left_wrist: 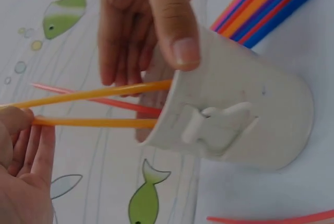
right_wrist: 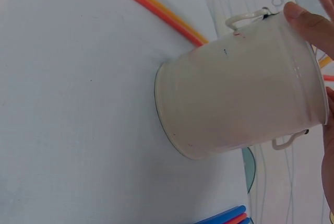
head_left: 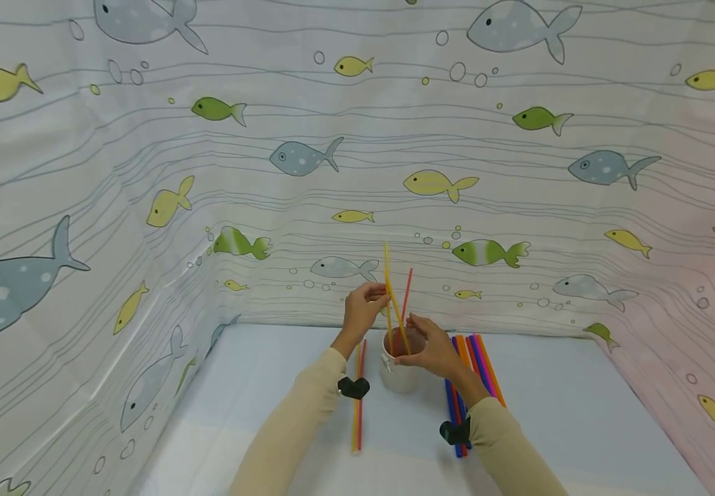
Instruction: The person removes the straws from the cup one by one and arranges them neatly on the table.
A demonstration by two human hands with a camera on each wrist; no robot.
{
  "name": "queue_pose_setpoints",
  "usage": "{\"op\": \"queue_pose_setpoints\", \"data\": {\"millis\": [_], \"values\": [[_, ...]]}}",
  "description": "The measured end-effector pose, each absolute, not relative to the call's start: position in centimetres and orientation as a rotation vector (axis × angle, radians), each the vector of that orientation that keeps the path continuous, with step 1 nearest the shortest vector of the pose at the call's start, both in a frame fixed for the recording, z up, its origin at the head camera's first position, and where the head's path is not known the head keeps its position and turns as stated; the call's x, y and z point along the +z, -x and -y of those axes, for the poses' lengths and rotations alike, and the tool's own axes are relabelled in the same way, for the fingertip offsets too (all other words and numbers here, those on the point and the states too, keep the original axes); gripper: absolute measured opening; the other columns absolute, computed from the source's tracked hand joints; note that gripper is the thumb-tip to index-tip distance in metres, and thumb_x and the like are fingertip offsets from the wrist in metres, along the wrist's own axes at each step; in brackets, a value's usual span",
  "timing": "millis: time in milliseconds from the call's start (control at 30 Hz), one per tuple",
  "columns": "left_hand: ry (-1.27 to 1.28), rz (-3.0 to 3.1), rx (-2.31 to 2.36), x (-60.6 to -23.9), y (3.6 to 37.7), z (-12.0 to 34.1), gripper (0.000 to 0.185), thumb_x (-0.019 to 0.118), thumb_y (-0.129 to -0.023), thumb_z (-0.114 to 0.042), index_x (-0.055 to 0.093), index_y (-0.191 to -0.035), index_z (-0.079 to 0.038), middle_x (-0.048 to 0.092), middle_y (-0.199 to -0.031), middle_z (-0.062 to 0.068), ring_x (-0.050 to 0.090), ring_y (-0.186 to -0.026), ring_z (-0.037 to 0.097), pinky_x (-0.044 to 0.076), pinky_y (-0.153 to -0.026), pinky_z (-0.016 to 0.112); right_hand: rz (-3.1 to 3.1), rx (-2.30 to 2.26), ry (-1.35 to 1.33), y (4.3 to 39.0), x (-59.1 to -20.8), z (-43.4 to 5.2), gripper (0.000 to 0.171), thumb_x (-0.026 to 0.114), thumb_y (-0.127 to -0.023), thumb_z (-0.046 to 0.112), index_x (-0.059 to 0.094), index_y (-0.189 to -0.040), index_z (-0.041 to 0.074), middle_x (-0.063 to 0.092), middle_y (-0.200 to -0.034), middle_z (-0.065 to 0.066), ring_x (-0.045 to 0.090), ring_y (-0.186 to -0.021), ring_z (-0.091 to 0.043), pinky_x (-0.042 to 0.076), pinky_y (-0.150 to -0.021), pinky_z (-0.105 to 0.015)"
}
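A white pot (head_left: 399,379) with small side handles stands on the table. Two yellow straws (left_wrist: 94,122) and a red straw (head_left: 408,293) lean out of its mouth, their lower ends inside. My left hand (head_left: 362,311) pinches the yellow straws above the rim, with its fingertips around their upper part. On the pot's right side, my right hand (head_left: 434,344) grips the rim; its thumb (left_wrist: 182,41) lies against the outside and the other fingers reach over the opening. In the right wrist view the pot's plain side (right_wrist: 240,88) fills the middle.
Left of the pot, a yellow straw and a red straw (head_left: 361,413) lie side by side on the white table (head_left: 258,406). Thicker blue, orange, red and pink sticks (head_left: 486,368) lie to the right, partly under my right forearm. A fish-patterned curtain (head_left: 308,200) surrounds the table.
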State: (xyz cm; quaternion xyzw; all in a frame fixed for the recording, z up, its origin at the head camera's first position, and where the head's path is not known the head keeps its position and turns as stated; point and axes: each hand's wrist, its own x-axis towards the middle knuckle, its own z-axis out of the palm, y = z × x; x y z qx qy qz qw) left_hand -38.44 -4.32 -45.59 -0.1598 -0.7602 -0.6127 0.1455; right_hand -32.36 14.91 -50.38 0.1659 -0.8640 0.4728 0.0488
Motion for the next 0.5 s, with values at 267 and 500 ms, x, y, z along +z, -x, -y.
{"op": "queue_pose_setpoints", "data": {"millis": [267, 500], "values": [[0.469, 2.084, -1.882, -43.3, 38.9, 5.8, 0.026, 0.071, -0.089, -0.007, 0.067, -0.113, 0.002, 0.071, -0.105, 0.011, 0.069, -0.093, 0.02, 0.058, -0.078, 0.026, 2.609, 1.477, -0.529, 32.6, -50.7, -14.9, 0.107, 0.093, -0.063, 0.037, 0.038, -0.15, 0.01, 0.054, -0.137, -0.01, 0.047, -0.13, -0.028, 0.037, -0.109, -0.049], [0.472, 1.957, -1.984, -40.9, 39.4, 7.5, 0.03, 0.07, -0.088, -0.001, 0.063, -0.116, 0.01, 0.068, -0.107, 0.019, 0.068, -0.094, 0.025, 0.058, -0.08, 0.028, 2.628, 1.457, -0.498, 32.6, -50.7, -14.8, 0.108, 0.093, -0.062, 0.039, 0.038, -0.15, 0.009, 0.054, -0.136, -0.007, 0.047, -0.13, -0.027, 0.037, -0.108, -0.052]]}}
